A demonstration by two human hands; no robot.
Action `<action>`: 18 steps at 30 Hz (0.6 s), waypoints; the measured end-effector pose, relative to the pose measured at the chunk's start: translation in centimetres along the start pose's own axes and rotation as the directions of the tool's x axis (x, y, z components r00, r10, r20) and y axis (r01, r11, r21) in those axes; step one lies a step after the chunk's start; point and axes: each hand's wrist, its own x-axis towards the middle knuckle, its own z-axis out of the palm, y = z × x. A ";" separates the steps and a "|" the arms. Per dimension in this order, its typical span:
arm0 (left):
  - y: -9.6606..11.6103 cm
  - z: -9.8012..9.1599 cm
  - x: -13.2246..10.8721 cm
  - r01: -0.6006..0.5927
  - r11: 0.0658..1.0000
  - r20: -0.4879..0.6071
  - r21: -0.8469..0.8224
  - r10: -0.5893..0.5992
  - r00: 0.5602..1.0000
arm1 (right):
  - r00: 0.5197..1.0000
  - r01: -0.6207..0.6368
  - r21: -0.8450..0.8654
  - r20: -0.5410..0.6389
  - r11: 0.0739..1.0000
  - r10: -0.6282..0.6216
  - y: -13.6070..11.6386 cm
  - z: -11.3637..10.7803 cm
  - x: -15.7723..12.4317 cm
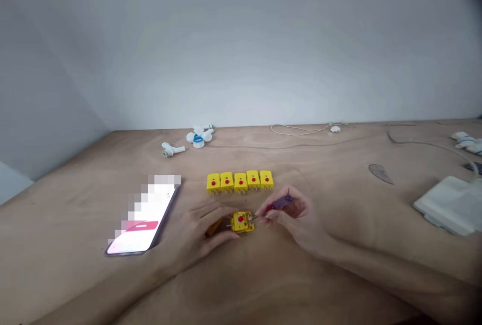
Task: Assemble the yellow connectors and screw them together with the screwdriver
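My left hand (205, 227) is closed at the fingertips on the edges of a yellow plug (240, 221) with a red round spot and metal pins pointing left. Its inner parts show at the right end. A darker yellow piece (213, 228) lies under the left palm, mostly hidden. In my right hand (295, 214) is a small screwdriver (280, 202) with a purple and red handle; the shaft points left, with its tip at the plug's right end. Beyond the hands, several closed yellow plugs (240, 182) stand in a row, pins toward me. One tiny screw (245, 199) lies between.
To the left a lit phone (150, 219) lies on the wooden table (241, 285). White plastic fittings (198, 139) and a white tee piece (172, 149) sit farther back. A thin white cord (301, 129) runs near the wall. A white box (450, 204) is at the right.
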 end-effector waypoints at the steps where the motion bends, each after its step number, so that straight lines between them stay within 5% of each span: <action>1: 0.0 0.0 0.0 0.010 1.000 0.008 0.005 -0.010 1.000 | 1.000 -0.010 0.002 -0.019 1.000 0.010 0.1 0.0 0.1; 18: 1.1 0.5 1.4 0.146 0.984 0.097 -0.099 -0.137 0.986 | 0.998 -0.034 -0.087 0.045 0.996 0.038 0.5 -0.7 0.3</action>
